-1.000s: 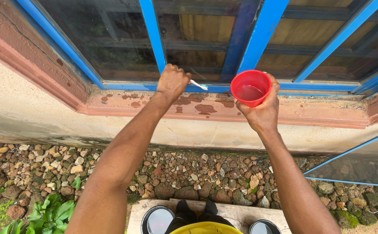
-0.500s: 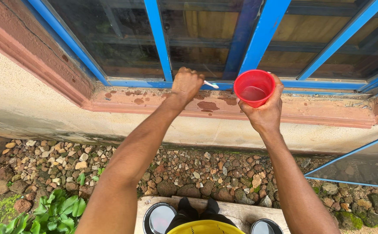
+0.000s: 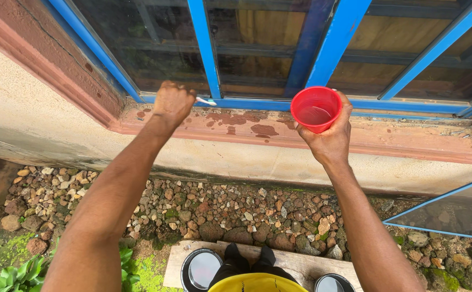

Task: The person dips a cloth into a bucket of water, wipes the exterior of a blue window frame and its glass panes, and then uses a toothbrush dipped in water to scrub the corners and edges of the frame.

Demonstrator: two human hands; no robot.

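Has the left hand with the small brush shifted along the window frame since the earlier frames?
Yes. The left hand has moved leftward along the sill, from right of the blue mullion to left of it.

Loose stones covered the ground below the plastered wall. A wooden plank lay there, bearing what looked like two dark tins. Green leaves grew at the left.
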